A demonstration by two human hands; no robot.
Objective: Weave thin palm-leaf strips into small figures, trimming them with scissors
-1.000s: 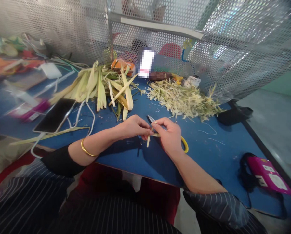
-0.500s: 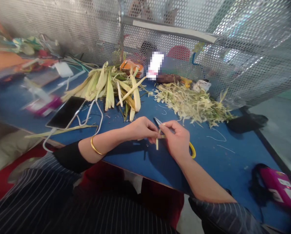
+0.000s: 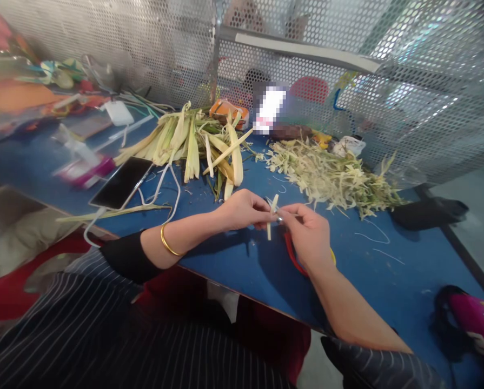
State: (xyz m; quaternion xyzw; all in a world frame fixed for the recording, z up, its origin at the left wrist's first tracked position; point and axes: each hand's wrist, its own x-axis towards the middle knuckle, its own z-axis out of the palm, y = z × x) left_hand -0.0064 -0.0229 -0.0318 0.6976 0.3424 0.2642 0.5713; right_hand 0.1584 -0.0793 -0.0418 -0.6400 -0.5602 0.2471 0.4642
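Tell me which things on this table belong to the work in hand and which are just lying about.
In use: leaf strip in left hand; scissors in right hand; uncut leaves; trimmings pile.
Lying about: phone; white cable; pink pouch; orange box.

left hand (image 3: 242,209) pinching leaf strip (image 3: 270,220), right hand (image 3: 311,236) gripping scissors (image 3: 291,255)

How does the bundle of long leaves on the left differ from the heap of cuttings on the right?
The bundle of long leaves holds broad, whole strips lying roughly side by side; the heap of cuttings is short, thin shreds in a tangle. The bundle lies by the phone; the heap sprawls near the mesh wall. Both are pale yellow-green, on the blue table.
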